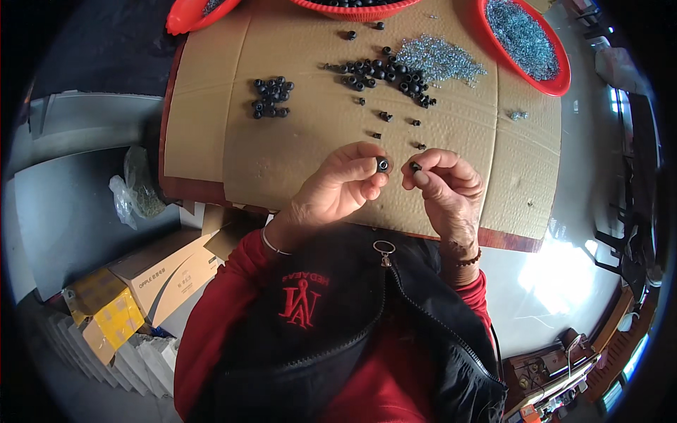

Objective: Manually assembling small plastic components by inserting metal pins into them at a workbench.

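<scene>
Black bead cluster (270,97): lying on the cardboard (282,141), upper left of the frame.
Left hand (338,182): at centre, gripping a round black bead (382,164) between thumb and finger, hole toward the camera.
Larger black pile (405,76): spread across upper centre.
Silvery heap (440,60): touching that pile.
Right hand (451,196): right of centre, pinching a small dark piece (415,167), near the bead but apart.
Red tray (557,86): at upper right, filled with silvery pieces.

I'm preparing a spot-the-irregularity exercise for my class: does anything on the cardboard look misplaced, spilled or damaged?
A small silvery cluster sits alone on the right of the cardboard, apart from the larger silvery heap and the red tray of similar-looking pieces; it may have strayed. No damage is evident.
</scene>
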Demonstrator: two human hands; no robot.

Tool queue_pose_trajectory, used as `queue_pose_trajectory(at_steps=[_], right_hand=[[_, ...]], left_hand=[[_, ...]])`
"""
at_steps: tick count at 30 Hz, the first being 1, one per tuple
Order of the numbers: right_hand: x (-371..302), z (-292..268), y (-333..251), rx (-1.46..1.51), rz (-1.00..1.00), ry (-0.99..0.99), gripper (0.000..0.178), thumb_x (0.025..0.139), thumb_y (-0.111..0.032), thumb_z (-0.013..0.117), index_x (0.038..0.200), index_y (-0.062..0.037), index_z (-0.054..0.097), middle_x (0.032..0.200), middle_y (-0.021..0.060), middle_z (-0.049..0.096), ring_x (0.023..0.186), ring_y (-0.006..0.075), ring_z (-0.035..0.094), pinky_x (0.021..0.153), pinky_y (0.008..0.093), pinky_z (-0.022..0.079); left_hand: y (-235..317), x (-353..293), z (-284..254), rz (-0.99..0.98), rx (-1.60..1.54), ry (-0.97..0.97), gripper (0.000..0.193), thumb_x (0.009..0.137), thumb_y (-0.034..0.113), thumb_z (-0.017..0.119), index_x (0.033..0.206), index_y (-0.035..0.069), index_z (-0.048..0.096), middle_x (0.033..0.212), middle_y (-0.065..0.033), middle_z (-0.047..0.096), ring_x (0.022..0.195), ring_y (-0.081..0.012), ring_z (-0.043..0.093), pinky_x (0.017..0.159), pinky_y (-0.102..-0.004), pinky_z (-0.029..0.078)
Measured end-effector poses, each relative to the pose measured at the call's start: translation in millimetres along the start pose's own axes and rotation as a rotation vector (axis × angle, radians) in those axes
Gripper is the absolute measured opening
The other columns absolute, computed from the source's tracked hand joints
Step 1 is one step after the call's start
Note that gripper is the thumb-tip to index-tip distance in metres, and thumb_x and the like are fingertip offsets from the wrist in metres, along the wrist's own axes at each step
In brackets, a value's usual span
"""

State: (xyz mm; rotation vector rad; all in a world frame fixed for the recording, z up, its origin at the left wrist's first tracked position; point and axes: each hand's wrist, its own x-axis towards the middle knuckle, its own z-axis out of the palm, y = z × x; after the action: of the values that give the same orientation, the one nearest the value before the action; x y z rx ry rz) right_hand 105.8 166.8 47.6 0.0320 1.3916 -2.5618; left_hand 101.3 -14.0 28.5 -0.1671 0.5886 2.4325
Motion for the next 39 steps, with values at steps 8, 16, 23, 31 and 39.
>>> queue_pose_trajectory(at_steps=[8,16,23,31,39], right_hand=[[-10,5,-6,-0.122,-0.108,0.015,0.014,0.077,0.005,0.060,0.091,0.0035,0.058,0.086,0.0130,0.060,0.073,0.0180,0.058,0.067,0.0285,0.048],[-13,5,-10,-0.443,-0.325,-0.031,0.014,0.074,0.009,0.061,0.087,0.0046,0.057,0.084,0.0110,0.059,0.070,0.0169,0.056,0.065,0.0269,0.046],[-12,25,-20,-0.841,-0.597,0.010,0.023,0.062,0.015,0.064,0.081,0.0040,0.057,0.075,0.0106,0.058,0.064,0.0180,0.054,0.059,0.0267,0.043],[-12,28,-22,-0.992,-0.610,0.015,0.024,0.062,0.015,0.065,0.080,0.0015,0.057,0.072,0.0099,0.059,0.063,0.0190,0.057,0.056,0.0261,0.044],[-12,27,-22,-1.069,-0.588,-0.003,0.023,0.063,0.013,0.066,0.080,0.0004,0.057,0.072,0.0096,0.059,0.064,0.0194,0.058,0.057,0.0265,0.045]], left_hand=[[-1,-3,11,-0.008,0.062,-0.011,0.019,0.083,0.012,0.059,0.100,0.005,0.055,0.091,-0.0052,0.056,0.075,-0.0093,0.050,0.060,-0.0193,0.043],[-2,-4,16,0.022,0.019,-0.028,0.016,0.083,0.007,0.058,0.098,0.002,0.057,0.086,-0.0065,0.060,0.074,-0.0131,0.058,0.060,-0.0239,0.048],[1,-4,19,-0.017,0.079,-0.006,0.018,0.081,0.009,0.061,0.097,0.002,0.057,0.083,-0.0051,0.060,0.073,-0.0123,0.058,0.058,-0.0212,0.048],[2,-4,20,-0.030,0.124,0.018,0.017,0.080,0.009,0.062,0.095,0.002,0.058,0.080,-0.0043,0.060,0.071,-0.0120,0.058,0.057,-0.0220,0.048],[4,-3,18,-0.003,0.261,0.039,0.014,0.081,0.007,0.060,0.093,0.001,0.057,0.081,-0.0064,0.061,0.065,-0.0114,0.058,0.057,-0.0226,0.049]])
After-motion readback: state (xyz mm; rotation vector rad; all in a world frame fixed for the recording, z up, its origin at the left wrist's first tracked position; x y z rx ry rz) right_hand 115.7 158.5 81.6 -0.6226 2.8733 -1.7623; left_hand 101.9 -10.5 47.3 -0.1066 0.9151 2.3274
